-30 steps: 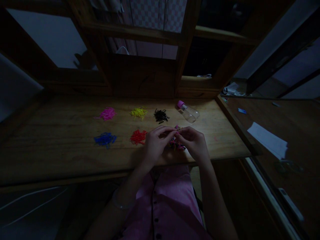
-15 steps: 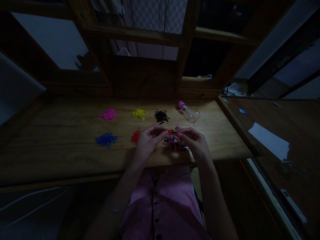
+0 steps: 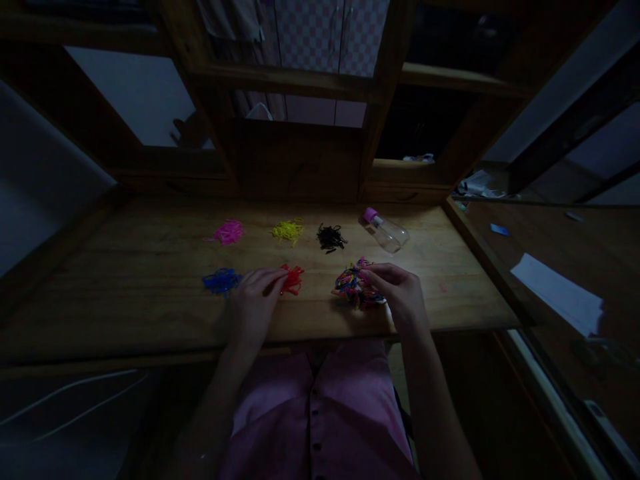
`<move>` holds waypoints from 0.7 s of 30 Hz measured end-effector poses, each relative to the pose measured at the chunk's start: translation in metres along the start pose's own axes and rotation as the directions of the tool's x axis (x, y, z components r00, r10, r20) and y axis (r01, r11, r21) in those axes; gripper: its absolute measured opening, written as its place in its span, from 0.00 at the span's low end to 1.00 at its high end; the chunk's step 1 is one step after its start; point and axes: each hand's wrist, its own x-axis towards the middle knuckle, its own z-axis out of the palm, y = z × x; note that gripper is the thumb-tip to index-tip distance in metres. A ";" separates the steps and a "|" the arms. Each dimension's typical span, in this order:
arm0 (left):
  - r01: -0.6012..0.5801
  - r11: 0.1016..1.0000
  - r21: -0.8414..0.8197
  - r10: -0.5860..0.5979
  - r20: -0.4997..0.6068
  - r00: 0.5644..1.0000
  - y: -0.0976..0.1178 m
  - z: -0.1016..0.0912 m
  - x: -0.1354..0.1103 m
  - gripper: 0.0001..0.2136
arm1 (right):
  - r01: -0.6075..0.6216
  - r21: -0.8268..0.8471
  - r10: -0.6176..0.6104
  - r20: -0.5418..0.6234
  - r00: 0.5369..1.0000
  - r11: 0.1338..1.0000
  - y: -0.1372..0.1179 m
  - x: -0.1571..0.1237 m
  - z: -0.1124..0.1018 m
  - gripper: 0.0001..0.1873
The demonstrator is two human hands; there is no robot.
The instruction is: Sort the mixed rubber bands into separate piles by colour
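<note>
On a dim wooden desk (image 3: 125, 300) lie small heaps of thin bands sorted by colour: pink (image 3: 229, 232), yellow (image 3: 288, 231), black (image 3: 330, 237), blue (image 3: 220, 281) and red (image 3: 294, 279). A mixed, many-coloured heap (image 3: 350, 288) sits near the front edge. My left hand (image 3: 257, 305) reaches to the red heap, fingertips together at its left side; what they pinch is too small to see. My right hand (image 3: 400, 293) rests at the right of the mixed heap, fingers curled and pinching into it.
A clear plastic bottle with a pink cap (image 3: 385, 231) lies on its side behind the mixed heap. Wooden shelving rises at the back of the desk. To the right a second surface holds white paper (image 3: 557, 293) and a small blue item (image 3: 499, 229).
My left hand has left the mixed heap and moved left to the red heap. My right hand has stayed by the mixed heap. The camera has tilted slightly.
</note>
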 end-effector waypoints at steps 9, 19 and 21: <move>0.067 0.997 -0.043 -0.074 -0.187 0.980 0.001 -0.009 -0.030 0.08 | 0.006 0.017 -0.007 0.063 0.998 1.000 -0.009 0.003 0.008 0.13; 0.317 0.924 -0.214 -0.371 -0.298 0.880 -0.023 -0.018 -0.049 0.13 | 0.385 -0.182 -0.281 0.423 0.861 0.905 -0.037 0.096 0.143 0.02; 0.329 0.904 -0.275 -0.398 -0.256 0.881 -0.024 -0.019 -0.047 0.14 | 0.421 -0.248 -0.273 0.467 0.841 0.873 -0.031 0.117 0.190 0.03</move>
